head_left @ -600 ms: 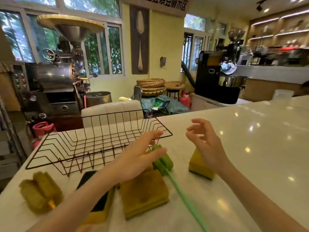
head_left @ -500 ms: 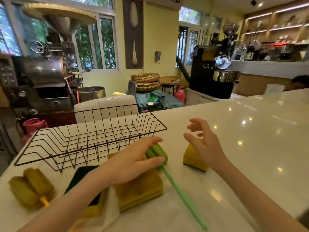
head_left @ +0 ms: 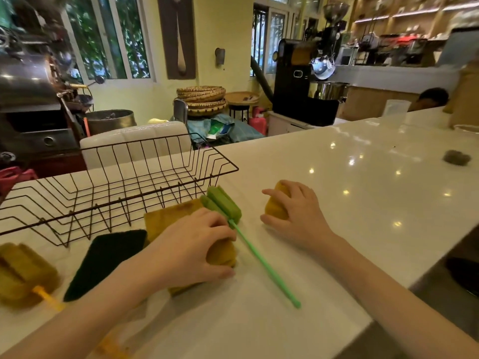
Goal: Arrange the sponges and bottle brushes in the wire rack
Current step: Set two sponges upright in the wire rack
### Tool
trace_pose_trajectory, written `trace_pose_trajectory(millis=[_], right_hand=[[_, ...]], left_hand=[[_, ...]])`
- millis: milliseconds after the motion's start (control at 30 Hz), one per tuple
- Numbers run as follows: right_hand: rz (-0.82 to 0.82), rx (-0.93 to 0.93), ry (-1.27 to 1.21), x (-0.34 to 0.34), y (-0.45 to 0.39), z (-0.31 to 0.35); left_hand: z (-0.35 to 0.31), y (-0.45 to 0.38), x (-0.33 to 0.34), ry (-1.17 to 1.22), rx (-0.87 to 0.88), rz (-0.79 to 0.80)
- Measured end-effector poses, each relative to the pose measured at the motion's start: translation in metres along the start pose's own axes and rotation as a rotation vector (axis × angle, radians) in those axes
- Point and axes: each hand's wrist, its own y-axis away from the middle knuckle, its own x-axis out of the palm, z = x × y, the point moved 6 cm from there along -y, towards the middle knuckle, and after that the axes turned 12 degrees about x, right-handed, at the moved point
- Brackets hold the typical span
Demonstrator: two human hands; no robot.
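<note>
The black wire rack [head_left: 129, 187] stands on the white counter at the left, with nothing in it. My left hand [head_left: 189, 244] closes on a flat yellow sponge [head_left: 168, 216] in front of the rack. A green bottle brush [head_left: 225, 203] with a long green handle lies beside that sponge. My right hand [head_left: 295, 211] grips a second yellow sponge [head_left: 274, 208] to the right. A dark green scouring pad [head_left: 103, 257] lies left of my left hand. A yellow bottle brush [head_left: 23, 270] with an orange handle lies at the far left.
The white counter [head_left: 363, 177] runs to the right, where a small dark scourer [head_left: 457, 158] lies and a clear cup [head_left: 396, 107] stands at the far edge. A white chair back [head_left: 134, 138] rises behind the rack. The counter's edge drops off at the lower right.
Both hands came down from above the counter. The left hand now closes on the flat yellow sponge and the right hand on the other yellow sponge.
</note>
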Motion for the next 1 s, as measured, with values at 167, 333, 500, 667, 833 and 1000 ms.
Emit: trace_pose_trajectory(millis=[167, 333, 500, 667, 833, 1000], right_hand=[[-0.059, -0.011, 0.026, 0.003, 0.002, 0.004], [-0.162, 0.024, -0.352, -0.013, 0.006, 0.003], [-0.155, 0.114, -0.562, -0.016, 0.005, -0.003], [-0.118, 0.206, -0.681, -0.014, 0.004, -0.013], [0.013, 0.315, -0.805, -0.007, 0.006, -0.012], [0.051, 0.293, -0.725, -0.003, 0.005, -0.009]], left_hand=[[0.004, 0.000, 0.006, -0.029, -0.014, -0.029], [0.006, -0.001, 0.008, -0.067, -0.008, -0.033], [0.008, -0.001, 0.008, -0.058, -0.025, -0.009], [0.008, -0.001, 0.008, -0.056, -0.027, -0.052], [0.010, 0.001, 0.002, 0.012, -0.048, -0.092], [0.013, 0.006, -0.015, 0.135, -0.055, -0.220]])
